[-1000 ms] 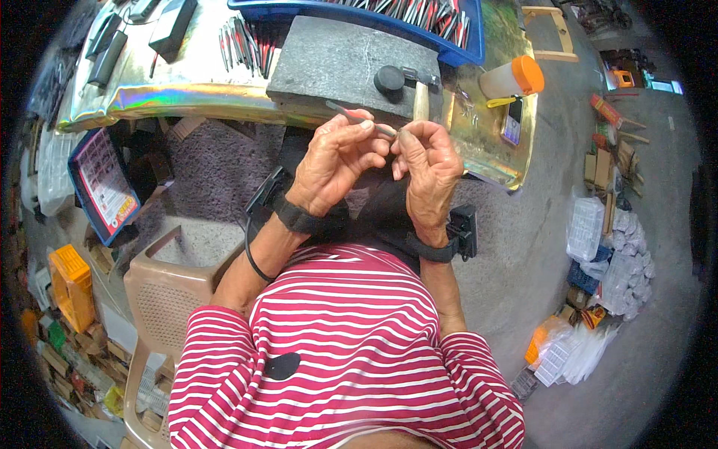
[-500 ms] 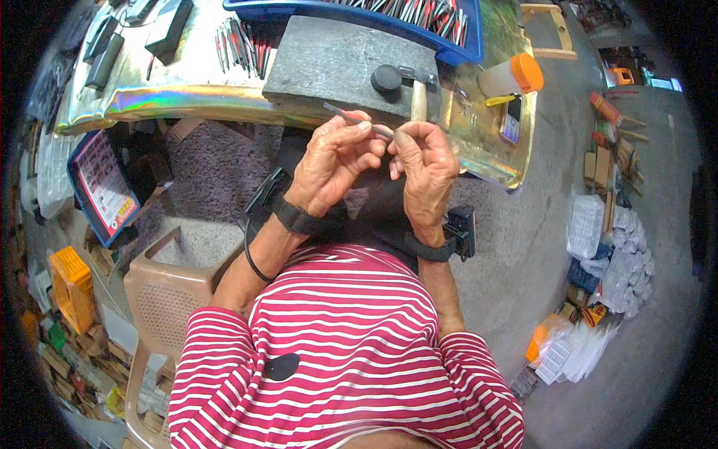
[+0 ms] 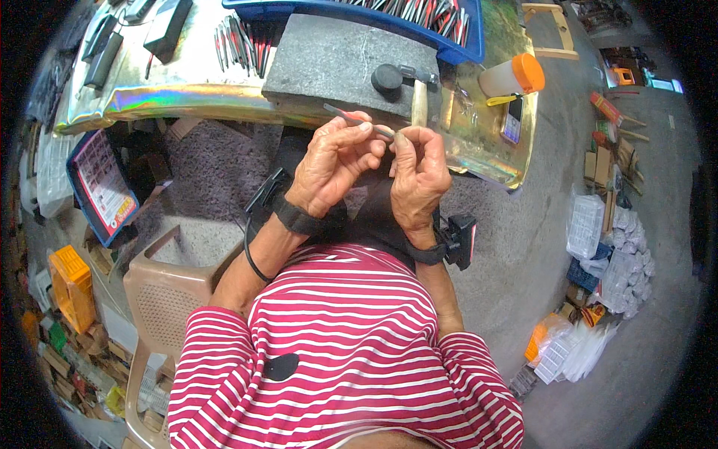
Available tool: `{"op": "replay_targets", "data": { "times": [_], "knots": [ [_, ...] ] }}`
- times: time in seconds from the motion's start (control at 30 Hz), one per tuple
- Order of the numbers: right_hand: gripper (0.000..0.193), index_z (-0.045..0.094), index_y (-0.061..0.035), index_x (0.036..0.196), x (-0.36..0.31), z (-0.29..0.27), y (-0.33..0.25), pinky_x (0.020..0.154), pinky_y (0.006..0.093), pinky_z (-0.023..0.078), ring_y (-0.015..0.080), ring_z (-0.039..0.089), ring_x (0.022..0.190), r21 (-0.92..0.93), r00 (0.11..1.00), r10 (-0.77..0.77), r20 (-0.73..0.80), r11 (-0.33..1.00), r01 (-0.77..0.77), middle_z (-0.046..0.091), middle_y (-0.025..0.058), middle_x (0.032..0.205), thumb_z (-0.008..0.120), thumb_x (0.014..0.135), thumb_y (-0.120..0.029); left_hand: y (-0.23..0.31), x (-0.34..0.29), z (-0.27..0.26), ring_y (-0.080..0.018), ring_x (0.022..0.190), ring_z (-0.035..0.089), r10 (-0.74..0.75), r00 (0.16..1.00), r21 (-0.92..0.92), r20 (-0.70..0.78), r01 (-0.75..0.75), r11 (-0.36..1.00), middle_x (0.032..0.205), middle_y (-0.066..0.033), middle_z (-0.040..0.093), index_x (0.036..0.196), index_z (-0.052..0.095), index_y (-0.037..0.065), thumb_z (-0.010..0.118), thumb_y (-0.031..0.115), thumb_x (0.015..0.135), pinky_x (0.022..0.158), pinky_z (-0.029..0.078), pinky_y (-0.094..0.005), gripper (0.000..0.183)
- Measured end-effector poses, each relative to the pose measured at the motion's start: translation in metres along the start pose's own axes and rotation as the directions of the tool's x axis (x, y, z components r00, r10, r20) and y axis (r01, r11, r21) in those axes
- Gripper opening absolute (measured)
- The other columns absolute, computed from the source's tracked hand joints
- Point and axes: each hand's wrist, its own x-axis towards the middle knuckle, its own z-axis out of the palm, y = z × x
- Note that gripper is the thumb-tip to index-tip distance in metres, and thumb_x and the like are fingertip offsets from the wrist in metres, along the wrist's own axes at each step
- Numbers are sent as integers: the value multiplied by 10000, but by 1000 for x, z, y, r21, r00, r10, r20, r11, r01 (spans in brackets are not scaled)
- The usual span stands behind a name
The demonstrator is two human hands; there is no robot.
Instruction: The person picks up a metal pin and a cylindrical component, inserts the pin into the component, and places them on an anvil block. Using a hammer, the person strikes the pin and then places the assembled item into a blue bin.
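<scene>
Rod slim and slightly slanted, held in the air between both hands, just off the near edge of the bench. Far end dark, tapering to a fine point up and to the left; a red stretch shows just above the left thumb; right-hand end greyish and dark, partly hidden by fingers. Surface detail too small to tell. Left hand: thumb and forefinger pinched on the rod near its middle, other fingers loosely curled. Right hand: thumb and forefinger together on its near end, remaining fingers folded in. Beyond the hands, a grey slab carries a black disc and a hammer, pale handle reaching over the slab's near edge. Behind, a blue tray full of slender red, black and silver pieces; similar pieces lie left of the slab.
</scene>
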Motion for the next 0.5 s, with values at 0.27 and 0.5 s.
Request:
{"op": "replay_targets", "data": {
  "times": [0.27,0.5],
  "knots": [
    [63,496,-21,827,2,0,3,409,166,338,31,417,475,-34,999,-47,9,998,48,499,-6,638,513,819,-82,0,2,-3,-132,693,514,-5,1000,-6,-5,5,1000,862,-81,546,937,486,49,489,68,814,599,452,-224,125],
    [58,497,-20,811,0,3,-4,422,172,337,32,411,491,-30,1000,-16,1,999,16,490,-7,643,518,814,-75,-2,5,-10,-162,780,537,-17,999,-27,-32,16,1000,900,-109,547,927,485,46,500,47,802,684,470,-258,127]
  ]
}}
